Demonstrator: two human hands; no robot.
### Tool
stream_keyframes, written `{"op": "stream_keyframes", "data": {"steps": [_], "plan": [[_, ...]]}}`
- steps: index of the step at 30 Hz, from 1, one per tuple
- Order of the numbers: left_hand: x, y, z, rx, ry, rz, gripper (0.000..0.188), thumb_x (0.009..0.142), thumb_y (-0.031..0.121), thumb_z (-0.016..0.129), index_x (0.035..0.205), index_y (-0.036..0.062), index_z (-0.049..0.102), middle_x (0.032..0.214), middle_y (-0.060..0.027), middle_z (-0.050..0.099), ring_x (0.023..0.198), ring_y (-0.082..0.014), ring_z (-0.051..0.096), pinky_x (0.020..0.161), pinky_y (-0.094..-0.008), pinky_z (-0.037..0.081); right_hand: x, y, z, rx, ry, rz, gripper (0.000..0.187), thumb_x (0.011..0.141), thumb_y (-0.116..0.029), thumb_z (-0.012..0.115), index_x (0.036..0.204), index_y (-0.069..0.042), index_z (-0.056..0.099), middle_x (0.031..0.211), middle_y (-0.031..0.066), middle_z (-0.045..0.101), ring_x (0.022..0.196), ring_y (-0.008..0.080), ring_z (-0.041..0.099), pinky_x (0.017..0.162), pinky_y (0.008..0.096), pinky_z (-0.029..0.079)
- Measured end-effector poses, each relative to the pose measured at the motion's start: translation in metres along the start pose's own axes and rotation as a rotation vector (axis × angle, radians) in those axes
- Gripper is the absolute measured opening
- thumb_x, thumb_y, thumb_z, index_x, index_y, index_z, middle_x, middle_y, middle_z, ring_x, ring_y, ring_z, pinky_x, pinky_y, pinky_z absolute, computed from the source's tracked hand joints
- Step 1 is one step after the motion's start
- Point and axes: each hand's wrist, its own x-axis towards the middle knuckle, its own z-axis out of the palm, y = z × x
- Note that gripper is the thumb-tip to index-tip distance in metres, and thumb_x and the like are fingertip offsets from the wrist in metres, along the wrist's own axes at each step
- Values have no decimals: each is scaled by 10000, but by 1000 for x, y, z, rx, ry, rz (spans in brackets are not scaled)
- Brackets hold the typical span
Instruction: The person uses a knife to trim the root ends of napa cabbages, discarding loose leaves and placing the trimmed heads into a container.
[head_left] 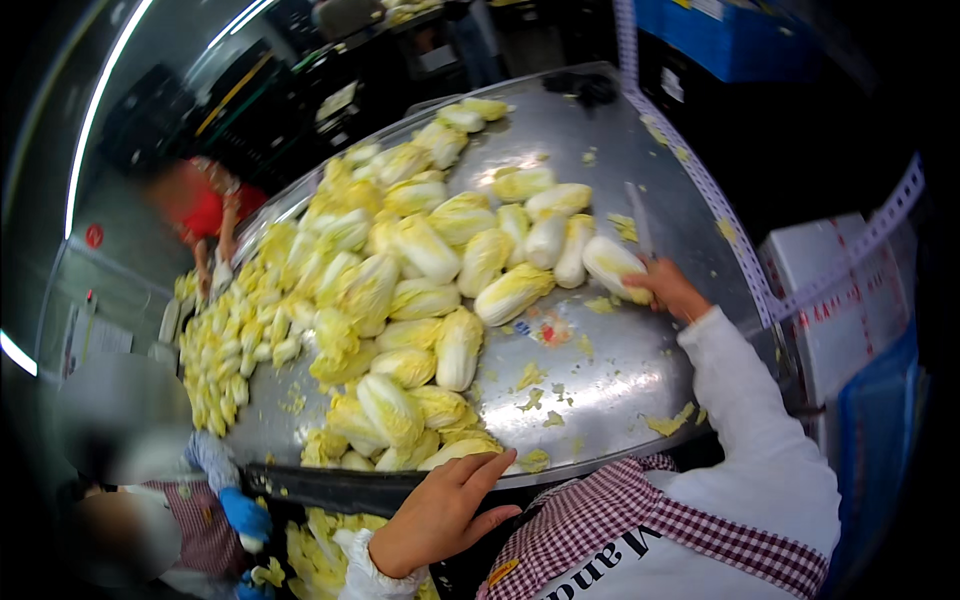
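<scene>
My right hand point(675, 288) is closed around the handle end of a knife point(642, 222), its blade pointing away from me over the steel table point(620, 400). Right beside those fingers lies a pale napa cabbage point(612, 266), which they seem to touch. My left hand point(445, 512) is open and holds nothing, fingers stretched out over the table's near edge. Just beyond it sits a pile of napa cabbages point(390, 412). More cabbages point(425, 250) spread across the middle and left of the table. Loose yellow leaf scraps point(668, 422) lie on the metal.
At the left, a person in red point(215, 200) reaches among small cabbages point(235, 325). Nearer, a person's blue-gloved hand point(245, 515) is beside a heap of leaves point(330, 540) below the table. White perforated strip point(728, 225) and a white box point(840, 300) stand at the right.
</scene>
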Motion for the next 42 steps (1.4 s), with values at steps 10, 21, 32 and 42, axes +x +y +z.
{"op": "stream_keyframes", "data": {"steps": [10, 21, 32, 42], "plan": [[-49, -9, 86, -951, 1194, -123, 907, 652, 126, 848, 1359, 50, 284, 1354, -172, 429, 1211, -248, 480, 981, -398, 435, -153, -72, 226, 174, -1327, -136, 598, 771, -244, 774, 1264, -38, 506, 974, 54, 631, 680, 77, 585, 520, 192, 462], [-168, 32, 165, -508, 1772, -717, 779, 610, 94, 882, 1231, 19, 418, 1066, -100, 604, 934, -168, 618, 818, -309, 525, -236, -107, 326, -383, -1162, -1607, 214, 784, -141, 641, 955, -45, 557, 706, 67, 559, 637, 248, 600, 545, 345, 474], [-201, 64, 195, -407, 1920, -923, 588, 614, 150, 871, 1075, 4, 538, 946, -89, 665, 838, -149, 643, 745, -310, 531, -285, -106, 368, -490, -1263, -2052, 235, 745, -161, 593, 941, -48, 531, 695, 33, 474, 610, 171, 570, 476, 295, 452], [-203, 70, 189, -446, 1982, -915, 514, 634, 119, 833, 1042, -5, 545, 932, -84, 659, 823, -150, 637, 749, -301, 521, -286, -97, 388, -478, -1231, -2095, 265, 747, -161, 586, 982, -54, 528, 707, 26, 506, 588, 173, 576, 470, 299, 457]]}}
